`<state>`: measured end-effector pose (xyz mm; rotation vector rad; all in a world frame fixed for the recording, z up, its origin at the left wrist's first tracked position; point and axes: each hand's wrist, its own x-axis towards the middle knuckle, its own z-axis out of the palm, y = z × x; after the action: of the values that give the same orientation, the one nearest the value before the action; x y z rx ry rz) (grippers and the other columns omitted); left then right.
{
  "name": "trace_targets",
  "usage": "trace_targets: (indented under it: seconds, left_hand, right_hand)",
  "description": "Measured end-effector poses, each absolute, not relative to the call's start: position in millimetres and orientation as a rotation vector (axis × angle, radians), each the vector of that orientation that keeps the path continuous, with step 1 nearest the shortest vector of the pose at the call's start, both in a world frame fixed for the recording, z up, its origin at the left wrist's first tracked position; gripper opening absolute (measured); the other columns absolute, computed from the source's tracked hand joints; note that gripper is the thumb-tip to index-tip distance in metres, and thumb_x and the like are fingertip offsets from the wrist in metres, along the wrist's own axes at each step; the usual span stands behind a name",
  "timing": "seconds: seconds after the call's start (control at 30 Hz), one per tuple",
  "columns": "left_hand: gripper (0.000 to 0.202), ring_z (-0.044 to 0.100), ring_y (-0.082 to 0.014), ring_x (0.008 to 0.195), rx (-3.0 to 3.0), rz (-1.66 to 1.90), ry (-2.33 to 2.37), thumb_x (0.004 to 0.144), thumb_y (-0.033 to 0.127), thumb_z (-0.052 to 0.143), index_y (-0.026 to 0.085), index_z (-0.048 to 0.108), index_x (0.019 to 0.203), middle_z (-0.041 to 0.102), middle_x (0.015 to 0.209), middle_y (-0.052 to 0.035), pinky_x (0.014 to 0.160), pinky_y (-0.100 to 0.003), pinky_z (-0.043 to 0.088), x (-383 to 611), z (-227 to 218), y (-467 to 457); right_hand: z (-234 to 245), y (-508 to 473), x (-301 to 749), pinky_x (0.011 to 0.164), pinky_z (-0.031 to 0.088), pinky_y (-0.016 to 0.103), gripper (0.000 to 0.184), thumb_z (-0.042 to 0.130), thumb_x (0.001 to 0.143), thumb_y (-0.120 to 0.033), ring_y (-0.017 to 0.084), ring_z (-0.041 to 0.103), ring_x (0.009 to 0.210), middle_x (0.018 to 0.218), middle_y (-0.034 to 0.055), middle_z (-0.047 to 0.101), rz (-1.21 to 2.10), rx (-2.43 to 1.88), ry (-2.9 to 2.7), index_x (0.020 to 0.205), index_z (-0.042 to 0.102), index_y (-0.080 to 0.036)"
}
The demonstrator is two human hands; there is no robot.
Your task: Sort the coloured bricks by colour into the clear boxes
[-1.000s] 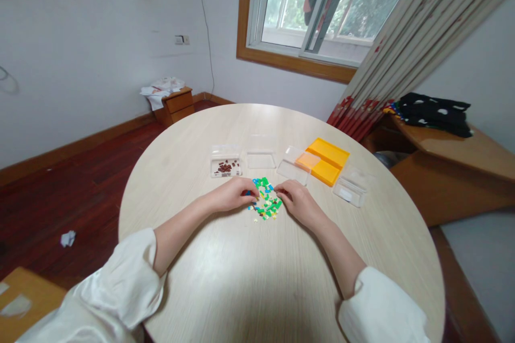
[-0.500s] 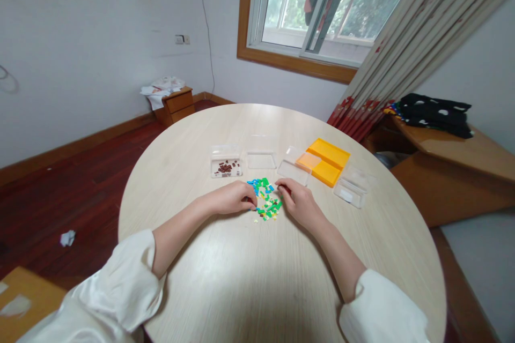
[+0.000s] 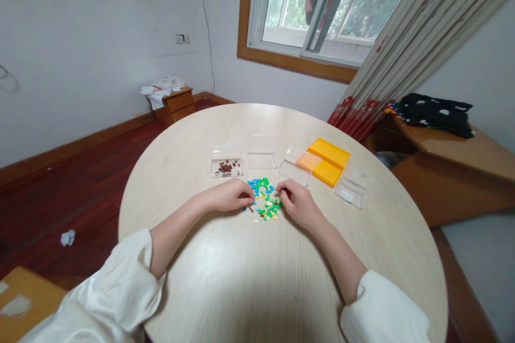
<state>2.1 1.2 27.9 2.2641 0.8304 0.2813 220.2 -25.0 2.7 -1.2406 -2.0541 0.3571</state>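
Observation:
A pile of small toy building bricks (image 3: 270,207) in green, blue, yellow and brown lies on the round table. At its left edge is my left hand (image 3: 232,195), with thumb and fingers pinched together. Just below those fingertips a brown brick (image 3: 251,209) rests on the tabletop. Along the pile's right edge sits my right hand (image 3: 296,201), its fingers curled in a pinch. What either hand holds, if anything, is hidden. Behind my left hand a clear plastic box (image 3: 214,173) with its lid raised contains several brown bricks.
Farther back on the pale table (image 3: 225,278) stand more open clear boxes, one in the middle (image 3: 261,161), one beside it (image 3: 292,172) and one at the right (image 3: 351,195). An open yellow case (image 3: 328,170) touches the clear lid next to it.
My left hand has shifted slightly left, and a brown brick now shows on the table below its fingertips. My right hand has hardly moved.

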Motion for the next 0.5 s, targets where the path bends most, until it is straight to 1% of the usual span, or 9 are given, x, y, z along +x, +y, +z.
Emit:
trace_targets:
  seconds: [0.07,0.17,0.3,0.37,0.5]
  left_hand:
    - [0.022,0.047,-0.0094,0.059,2.274,0.344,0.851,0.081,0.013,0.045,0.011,0.067,0.076,0.061,0.066,-0.0011,0.057,-0.019,0.033,2.8,27.5,1.0]
    - [0.022,0.051,-0.0104,0.065,2.271,0.421,0.859,0.081,0.01,0.045,0.011,0.067,0.082,0.065,0.074,-0.0029,0.062,-0.019,0.036,3.0,26.2,1.5]
    - [0.018,0.051,-0.0105,0.064,2.25,0.401,0.796,0.081,0.014,0.049,0.011,0.066,0.077,0.064,0.071,-0.0031,0.061,-0.018,0.036,2.5,26.6,1.9]
    - [0.02,0.05,-0.0098,0.061,2.236,0.39,0.799,0.082,0.017,0.049,0.01,0.066,0.074,0.062,0.068,-0.0024,0.059,-0.018,0.035,2.3,27.2,1.7]
    - [0.026,0.043,-0.0087,0.055,2.213,0.452,0.893,0.084,0.024,0.048,0.01,0.064,0.07,0.056,0.059,0.0002,0.054,-0.019,0.031,1.7,24.9,3.5]
  right_hand:
    - [2.9,-24.9,220.3,0.063,0.041,0.025,0.017,0.04,0.078,-0.011,0.014,0.054,0.066,0.072,0.0027,0.06,0.369,-1.246,-2.06,0.073,0.055,-0.018]
    - [3.2,-24.6,221.1,0.061,0.039,0.024,0.018,0.04,0.076,-0.01,0.013,0.052,0.063,0.067,0.0011,0.057,0.415,-1.276,-2.056,0.066,0.052,-0.018]
    - [3.0,-23.8,223.0,0.059,0.038,0.024,0.02,0.041,0.074,-0.008,0.012,0.05,0.061,0.062,0.0003,0.055,0.476,-1.31,-2.081,0.059,0.051,-0.018]
    - [2.5,-23.6,223.9,0.061,0.04,0.024,0.02,0.042,0.073,-0.007,0.013,0.052,0.064,0.065,0.0014,0.057,0.515,-1.314,-2.098,0.061,0.054,-0.017]
    - [2.3,-24.3,224.9,0.064,0.042,0.025,0.023,0.045,0.072,-0.004,0.013,0.055,0.07,0.077,0.0038,0.062,0.607,-1.239,-2.15,0.072,0.064,-0.017]
